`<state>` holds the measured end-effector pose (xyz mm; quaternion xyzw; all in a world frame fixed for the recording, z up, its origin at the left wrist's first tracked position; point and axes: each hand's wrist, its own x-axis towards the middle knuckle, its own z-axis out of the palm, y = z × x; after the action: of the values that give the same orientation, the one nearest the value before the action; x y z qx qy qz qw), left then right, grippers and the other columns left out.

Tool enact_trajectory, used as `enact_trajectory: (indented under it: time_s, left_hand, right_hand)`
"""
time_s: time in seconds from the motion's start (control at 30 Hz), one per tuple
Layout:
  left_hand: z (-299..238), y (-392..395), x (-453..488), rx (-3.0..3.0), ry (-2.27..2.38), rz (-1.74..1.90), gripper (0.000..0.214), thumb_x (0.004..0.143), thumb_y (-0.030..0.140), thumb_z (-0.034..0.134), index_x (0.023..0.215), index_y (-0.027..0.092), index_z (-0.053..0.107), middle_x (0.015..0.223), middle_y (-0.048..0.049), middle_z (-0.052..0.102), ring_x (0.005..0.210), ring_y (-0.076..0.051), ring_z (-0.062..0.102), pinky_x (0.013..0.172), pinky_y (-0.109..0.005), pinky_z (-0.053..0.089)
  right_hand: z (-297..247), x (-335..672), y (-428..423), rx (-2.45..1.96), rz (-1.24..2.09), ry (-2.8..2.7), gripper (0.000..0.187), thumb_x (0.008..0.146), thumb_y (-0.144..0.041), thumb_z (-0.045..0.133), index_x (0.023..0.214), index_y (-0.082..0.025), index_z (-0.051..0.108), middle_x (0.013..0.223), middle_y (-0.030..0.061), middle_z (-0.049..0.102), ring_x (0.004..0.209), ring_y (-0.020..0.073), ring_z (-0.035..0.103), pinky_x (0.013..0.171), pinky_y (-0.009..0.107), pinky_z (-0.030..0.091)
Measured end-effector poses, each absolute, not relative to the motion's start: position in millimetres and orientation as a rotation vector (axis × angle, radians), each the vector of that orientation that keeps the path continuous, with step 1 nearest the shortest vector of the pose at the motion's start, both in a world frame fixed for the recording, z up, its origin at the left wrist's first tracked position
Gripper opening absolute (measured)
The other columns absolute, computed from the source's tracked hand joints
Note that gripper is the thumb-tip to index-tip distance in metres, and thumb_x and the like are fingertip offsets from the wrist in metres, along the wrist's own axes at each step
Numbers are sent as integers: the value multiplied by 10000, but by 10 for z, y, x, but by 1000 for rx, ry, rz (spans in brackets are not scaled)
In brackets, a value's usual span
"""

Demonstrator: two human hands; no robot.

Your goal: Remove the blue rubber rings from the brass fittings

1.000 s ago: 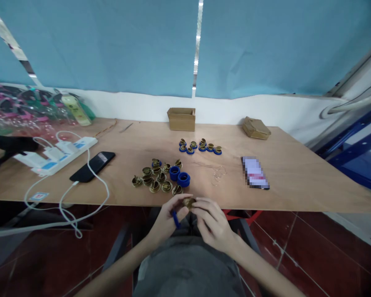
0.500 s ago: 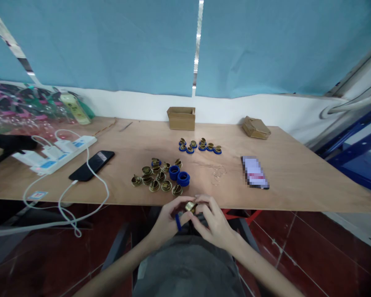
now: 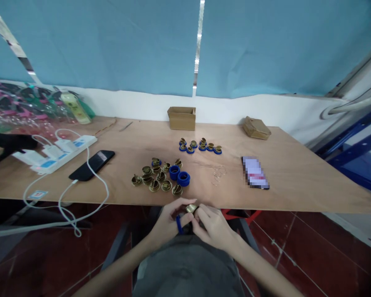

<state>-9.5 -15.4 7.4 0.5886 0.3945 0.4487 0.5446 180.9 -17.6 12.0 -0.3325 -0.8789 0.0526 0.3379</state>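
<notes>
Just off the table's front edge, my left hand pinches a round brass fitting between thumb and fingertips. A blue ring hangs around a digit of that same hand. My right hand closes on the fitting's other side, its fingers curled and hiding part of it. Beyond my hands lie several brass fittings without blue rings, grouped loosely, and stacked blue rings to their right. Farther back sit several brass fittings with blue rings. Thin wire rings lie to the right.
A phone lies at the right, and a dark phone on a charging cable at the left. A white power strip stands near bottles. An open cardboard box and a brown paper package are at the back.
My right hand's fingers have curled further in around the fitting, and the fitting has tilted and dropped slightly. The things on the table stay as they were.
</notes>
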Motion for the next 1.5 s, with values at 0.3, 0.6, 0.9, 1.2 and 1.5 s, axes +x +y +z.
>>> enact_trajectory:
  time_s: [0.3, 0.6, 0.9, 1.2, 1.5]
  left_hand:
    - [137, -185, -59, 1435, 1015, 1039, 330, 905, 430, 671, 1114, 185, 738, 943, -71, 770, 848, -213, 708, 765, -307, 578]
    - [184, -136, -129, 1542, 1062, 998, 331, 935, 424, 624, 1126, 181, 745, 956, -71, 768, 841, -205, 693, 762, -296, 557]
    - [201, -98, -204, 1538, 1051, 1037, 285, 898, 350, 676, 1122, 182, 733, 1025, -88, 752, 902, -208, 706, 825, -308, 555]
    - [157, -76, -239, 1831, 1107, 1064, 237, 889, 282, 697, 1116, 216, 721, 1031, -66, 740, 901, -198, 702, 835, -311, 567]
    - [-112, 31, -260, 2468, 1310, 1127, 326, 944, 227, 631, 1267, 222, 672, 1154, -117, 720, 1069, -289, 692, 985, -456, 574]
  right_hand:
    - [129, 1802, -156, -837, 226, -2270, 180, 957, -164, 445, 792, -229, 478, 746, 15, 582, 658, 164, 564, 627, 280, 523]
    - [88, 1819, -154, -767, 312, -2195, 160, 1003, -206, 451, 855, -232, 506, 758, 9, 577, 655, 162, 556, 617, 278, 499]
    - [-43, 2288, 296, -1301, -44, -1947, 166, 1024, -247, 458, 971, -195, 606, 842, 61, 682, 757, 216, 626, 749, 351, 467]
    - [-153, 2357, 394, -1596, -197, -1924, 332, 987, -307, 489, 1250, -141, 608, 1026, 136, 699, 937, 309, 624, 841, 422, 442]
    - [-116, 2347, 380, -1546, -135, -1917, 215, 979, -282, 483, 1087, -165, 628, 975, 117, 674, 918, 295, 615, 850, 411, 465]
